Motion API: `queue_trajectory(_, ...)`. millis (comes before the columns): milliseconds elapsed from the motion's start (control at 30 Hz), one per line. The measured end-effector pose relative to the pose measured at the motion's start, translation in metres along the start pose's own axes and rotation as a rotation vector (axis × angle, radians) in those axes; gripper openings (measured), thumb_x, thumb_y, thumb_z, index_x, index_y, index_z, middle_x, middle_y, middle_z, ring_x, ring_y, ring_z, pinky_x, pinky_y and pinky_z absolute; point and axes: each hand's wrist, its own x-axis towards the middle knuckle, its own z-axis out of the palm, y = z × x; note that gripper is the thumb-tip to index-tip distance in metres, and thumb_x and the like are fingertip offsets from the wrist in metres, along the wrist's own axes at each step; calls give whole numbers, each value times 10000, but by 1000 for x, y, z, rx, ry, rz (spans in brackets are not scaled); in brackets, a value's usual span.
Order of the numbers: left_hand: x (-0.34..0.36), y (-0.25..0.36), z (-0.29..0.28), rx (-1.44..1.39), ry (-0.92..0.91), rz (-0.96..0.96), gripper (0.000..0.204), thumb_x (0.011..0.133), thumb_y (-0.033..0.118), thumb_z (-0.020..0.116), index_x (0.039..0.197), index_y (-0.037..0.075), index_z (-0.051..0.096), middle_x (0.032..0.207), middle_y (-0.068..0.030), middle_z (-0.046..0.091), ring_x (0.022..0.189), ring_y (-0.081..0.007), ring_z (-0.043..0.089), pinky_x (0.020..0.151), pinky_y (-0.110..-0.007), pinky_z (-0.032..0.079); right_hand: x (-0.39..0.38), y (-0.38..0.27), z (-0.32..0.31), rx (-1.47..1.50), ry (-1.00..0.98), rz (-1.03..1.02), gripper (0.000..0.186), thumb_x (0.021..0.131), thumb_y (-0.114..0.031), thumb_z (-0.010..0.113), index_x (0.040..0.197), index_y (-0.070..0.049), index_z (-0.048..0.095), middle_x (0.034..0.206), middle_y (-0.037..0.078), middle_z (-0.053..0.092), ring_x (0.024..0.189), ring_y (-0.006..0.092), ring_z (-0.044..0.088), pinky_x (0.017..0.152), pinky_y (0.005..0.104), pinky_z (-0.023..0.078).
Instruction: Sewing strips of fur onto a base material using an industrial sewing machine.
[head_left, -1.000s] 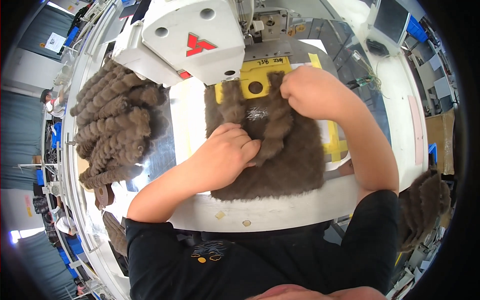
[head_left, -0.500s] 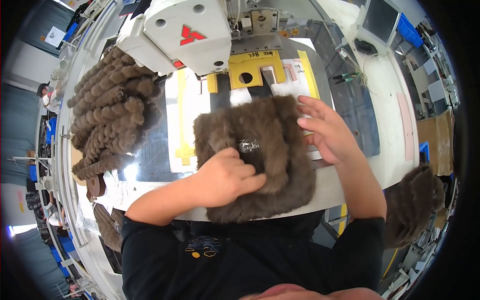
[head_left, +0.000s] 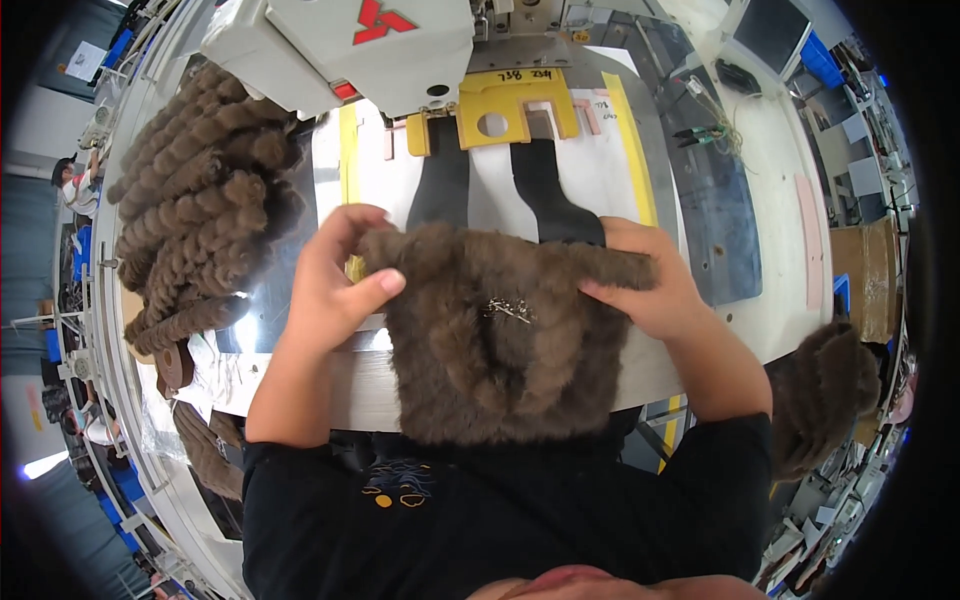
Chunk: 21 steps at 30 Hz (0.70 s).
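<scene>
A brown fur bag (head_left: 510,395), squarish, lies at the table's front edge. A U-shaped fur strap hangs down its front, around a small silvery decoration (head_left: 510,309). My left hand (head_left: 345,275) grips the bag's upper left corner, thumb in front and fingers behind. At the upper right corner my right hand (head_left: 650,280) pinches the far edge, its thumb pressed on the fur and the other fingers partly hidden behind. Just beyond the bag, two black strips (head_left: 440,185) run from under a yellow clamp plate (head_left: 493,112) of the sewing machine (head_left: 370,50).
Several rolled brown fur strips (head_left: 200,200) are piled at the left, with a brown tape roll (head_left: 174,365) below them. More fur pieces (head_left: 825,405) hang at the right. Green-handled snips (head_left: 700,133) and a dark monitor (head_left: 765,38) stand at the far right.
My left hand has left the bag's front for its upper left corner, and my right hand has closed on the upper right corner. The bag's far edge has come down, uncovering more of the black strips.
</scene>
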Motion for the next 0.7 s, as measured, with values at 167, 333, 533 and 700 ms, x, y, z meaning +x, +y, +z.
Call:
queue_trajectory(167,-13,12,10,-744,-307,-339,399,772,6,873,1125,-56,696,1038,-58,742,930,-122,671,874,-299,540,7,-17,-4,-154,-139,-162,387,821,-9,836,1180,24,696,1087,120,700,1020,223,670,921,352,507)
queue_trajectory(333,-10,11,18,-640,-342,-134,374,789,-94,838,1144,-54,730,1027,-94,758,952,-157,692,887,-322,551,6,-27,-3,181,-83,-23,400,828,-42,809,1215,10,726,1088,154,718,1027,261,686,900,330,512)
queue_trajectory(533,-21,9,20,-472,-240,-239,215,865,-81,780,1077,-59,748,981,-74,750,914,-133,672,852,-290,532,7,-36,-15,-431,-135,-410,316,767,-77,803,1082,-103,818,1291,174,691,1216,387,602,1020,464,484)
queue_trajectory(700,-21,5,21,-472,-210,-229,223,876,-90,758,1096,-55,749,993,-79,750,918,-129,672,855,-282,531,0,-29,-2,-308,184,-496,366,692,-11,772,1039,-122,801,1394,177,644,1293,381,572,1072,445,461)
